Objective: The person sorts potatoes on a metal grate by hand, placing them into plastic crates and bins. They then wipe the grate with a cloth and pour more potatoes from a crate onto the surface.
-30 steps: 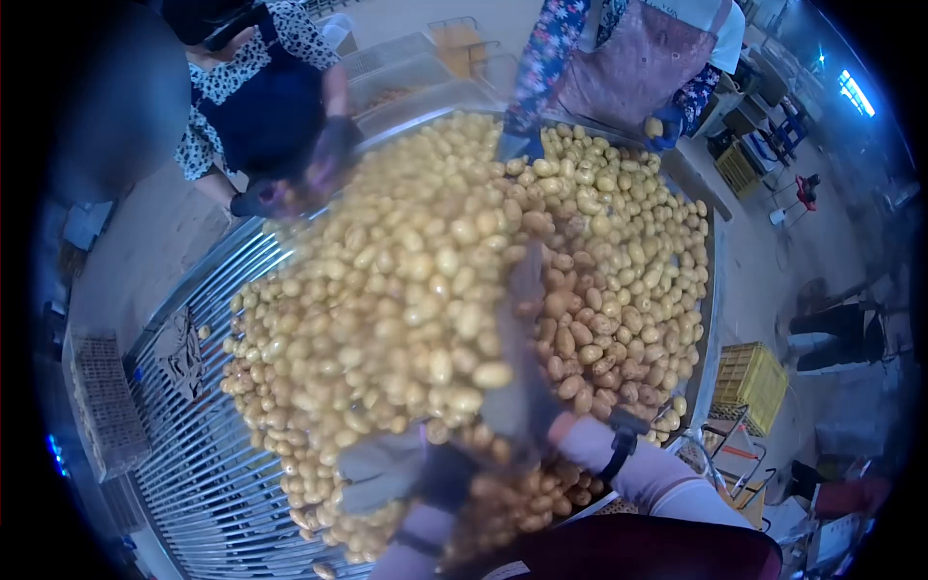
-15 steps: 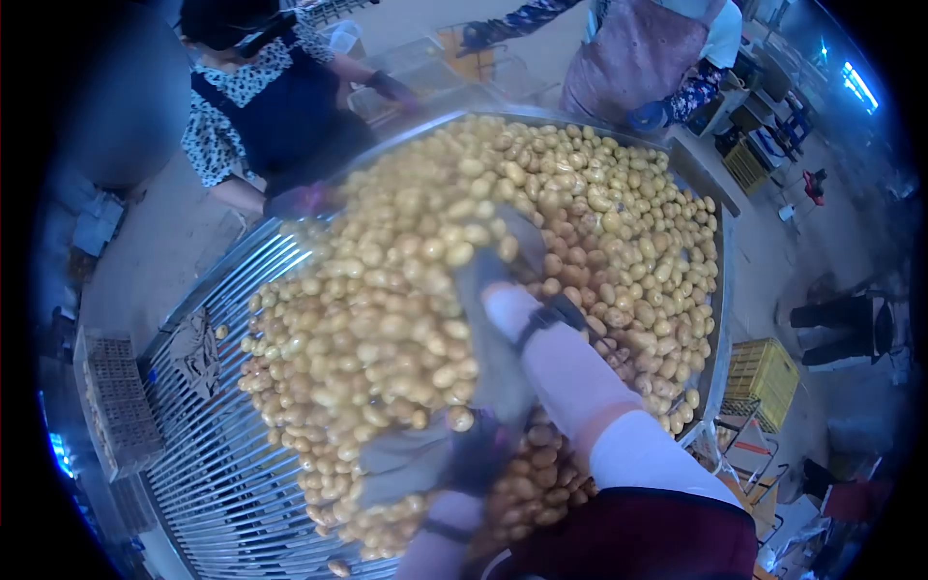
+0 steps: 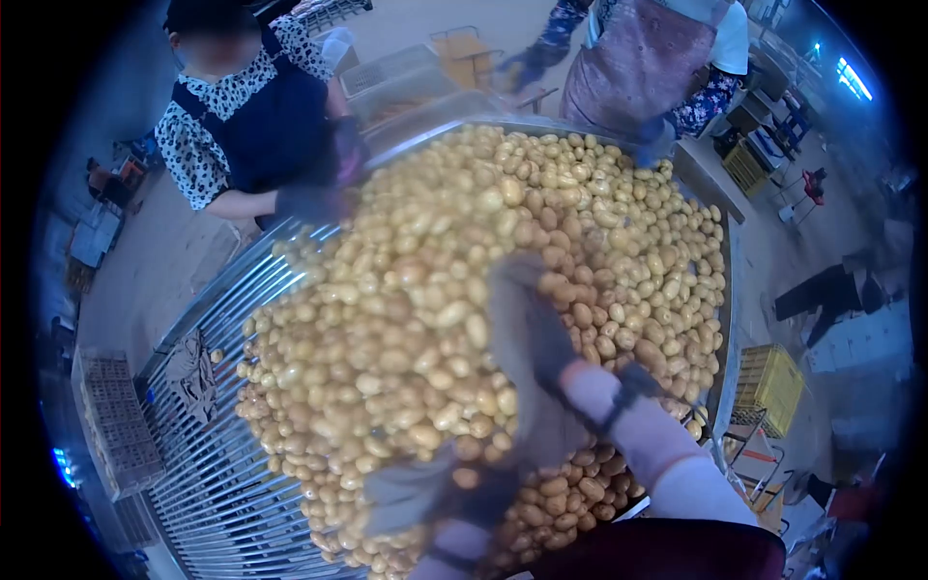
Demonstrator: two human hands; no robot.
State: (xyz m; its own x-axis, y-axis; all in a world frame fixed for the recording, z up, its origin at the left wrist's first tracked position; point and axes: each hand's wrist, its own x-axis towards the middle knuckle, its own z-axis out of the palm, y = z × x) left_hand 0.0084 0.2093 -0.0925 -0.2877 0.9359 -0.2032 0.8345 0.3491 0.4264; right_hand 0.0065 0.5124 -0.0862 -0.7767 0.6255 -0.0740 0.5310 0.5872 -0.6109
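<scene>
A large heap of small yellow-brown potatoes (image 3: 377, 338) covers much of a metal slatted table. In the middle of the heap, my gloved right hand (image 3: 549, 350) is closed on a grey cloth (image 3: 522, 416), which hangs toward me over the potatoes. My gloved left hand (image 3: 483, 498), lower and nearer my body, is closed on the same cloth, with a loose flap spreading out to its left. Both hands are blurred, and their fingertips are partly hidden by fabric. A dark band circles each wrist.
Across the table stand a person in a dark apron (image 3: 280, 126) and another in a pinkish apron (image 3: 633, 68), gloved hands near the potatoes. A crumpled cloth (image 3: 191, 377) lies on the bare slats (image 3: 232, 483). Crates stand at left (image 3: 118, 416) and right (image 3: 764, 387).
My right hand has drawn back toward me and to the right with the cloth. My left hand has shifted slightly right and down. The dark-aproned person has straightened up.
</scene>
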